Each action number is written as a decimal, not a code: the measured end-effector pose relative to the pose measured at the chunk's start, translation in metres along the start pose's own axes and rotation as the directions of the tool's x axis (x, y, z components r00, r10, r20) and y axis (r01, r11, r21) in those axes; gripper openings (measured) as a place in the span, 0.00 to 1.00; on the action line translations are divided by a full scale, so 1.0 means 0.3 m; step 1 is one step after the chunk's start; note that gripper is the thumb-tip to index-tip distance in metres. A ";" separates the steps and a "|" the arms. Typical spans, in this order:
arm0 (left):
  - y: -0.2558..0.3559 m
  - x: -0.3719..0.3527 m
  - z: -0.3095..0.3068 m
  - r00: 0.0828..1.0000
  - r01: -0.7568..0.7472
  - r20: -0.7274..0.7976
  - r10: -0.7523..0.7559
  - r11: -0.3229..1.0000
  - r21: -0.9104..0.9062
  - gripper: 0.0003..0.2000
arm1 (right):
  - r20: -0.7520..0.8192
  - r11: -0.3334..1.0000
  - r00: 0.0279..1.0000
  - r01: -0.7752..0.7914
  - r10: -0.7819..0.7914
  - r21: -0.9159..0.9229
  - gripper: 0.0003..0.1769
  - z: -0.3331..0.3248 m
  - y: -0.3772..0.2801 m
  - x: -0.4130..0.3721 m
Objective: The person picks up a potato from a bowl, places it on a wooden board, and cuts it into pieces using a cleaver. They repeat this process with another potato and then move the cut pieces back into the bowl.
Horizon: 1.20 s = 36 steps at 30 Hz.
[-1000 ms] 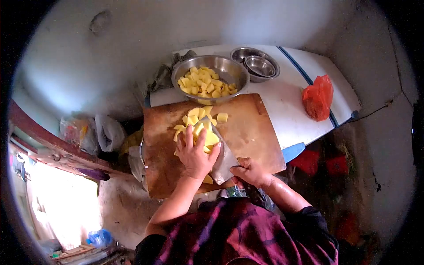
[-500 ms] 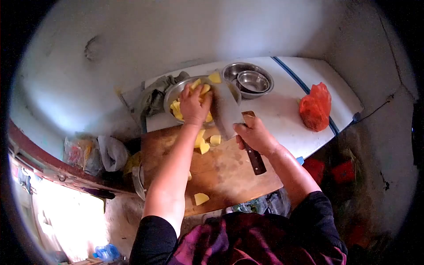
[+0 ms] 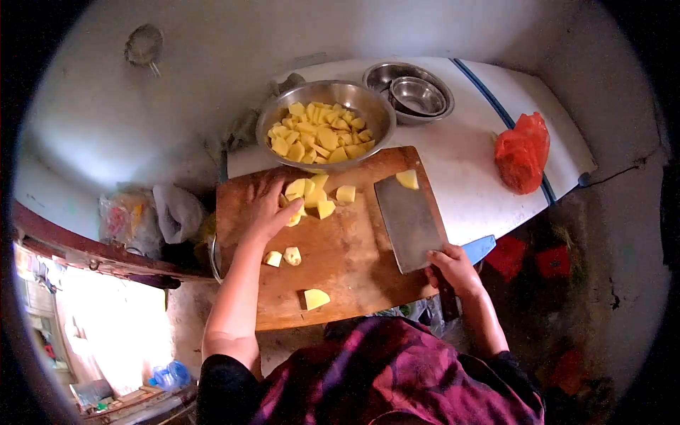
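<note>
My right hand (image 3: 457, 270) grips the dark handle of a cleaver (image 3: 408, 225). The broad blade is over the right part of the wooden cutting board (image 3: 354, 262), with a potato piece (image 3: 406, 179) at its far end. On the board's left side, my left hand (image 3: 266, 210) has thumb and fingers apart beside a cluster of cut potato pieces (image 3: 309, 190). Its thumb reaches the nearest ones. More pieces lie closer to me, including a larger wedge (image 3: 316, 299). Behind the board, a metal bowl (image 3: 382, 131) holds many potato chunks.
Two nested metal bowls (image 3: 418, 95) stand on the white table (image 3: 471, 202) at the back. A red plastic bag (image 3: 522, 154) sits to the right. Plastic bags (image 3: 175, 214) lie on the left, and a blue object (image 3: 479, 248) is near the table's front edge.
My left hand has left the potato bowl and come down to the pieces on the board. The cleaver has moved from beside the bowl to the board's right side.
</note>
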<state>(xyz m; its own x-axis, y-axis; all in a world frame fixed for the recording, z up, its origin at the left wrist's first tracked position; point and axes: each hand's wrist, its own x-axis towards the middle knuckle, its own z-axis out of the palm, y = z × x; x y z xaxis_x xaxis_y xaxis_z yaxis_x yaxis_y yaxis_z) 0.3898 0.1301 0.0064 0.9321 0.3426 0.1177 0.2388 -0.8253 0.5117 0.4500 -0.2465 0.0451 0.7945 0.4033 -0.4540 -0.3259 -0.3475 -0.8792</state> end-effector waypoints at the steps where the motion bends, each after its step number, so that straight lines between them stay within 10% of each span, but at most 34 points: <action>1: 0.013 0.014 0.026 0.999 -0.029 0.030 0.030 0.999 -0.019 0.35 | -0.013 0.999 0.999 -0.029 0.029 0.020 0.08 0.022 0.000 0.025; 5: 0.059 0.048 0.111 0.988 -0.136 0.042 0.152 0.958 -0.253 0.33 | 0.064 1.000 0.998 0.014 -0.013 -0.018 0.09 0.078 0.030 0.117; 10: 0.171 0.037 0.188 0.907 -0.363 -0.258 0.334 0.929 -0.076 0.25 | 0.147 0.996 0.987 0.076 -0.069 -0.041 0.09 0.178 0.026 0.123; 16: 0.312 -0.053 0.289 0.937 -0.194 -0.345 0.043 0.889 -0.415 0.30 | 0.227 0.994 0.971 0.091 -0.074 -0.065 0.09 0.242 0.036 0.058; 28: 0.487 -0.136 0.092 0.784 -0.444 -0.583 0.215 0.851 -0.282 0.35 | 0.191 0.977 0.973 0.157 -0.129 -0.141 0.15 0.202 -0.142 -0.161; 36: 0.482 0.287 -0.100 0.610 -0.522 -0.766 0.203 0.830 -0.196 0.27 | 0.199 0.925 0.924 0.356 -0.327 -0.134 0.12 0.240 -0.491 0.036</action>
<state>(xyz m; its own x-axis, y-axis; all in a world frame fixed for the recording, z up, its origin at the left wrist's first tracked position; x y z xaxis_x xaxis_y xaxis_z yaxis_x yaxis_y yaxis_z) 0.4964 0.0536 0.1161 0.4079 0.3856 0.8276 -0.3422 -0.7758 0.5301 0.4695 -0.1299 0.1594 0.7383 0.6551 -0.1605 0.0505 -0.2910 -0.9554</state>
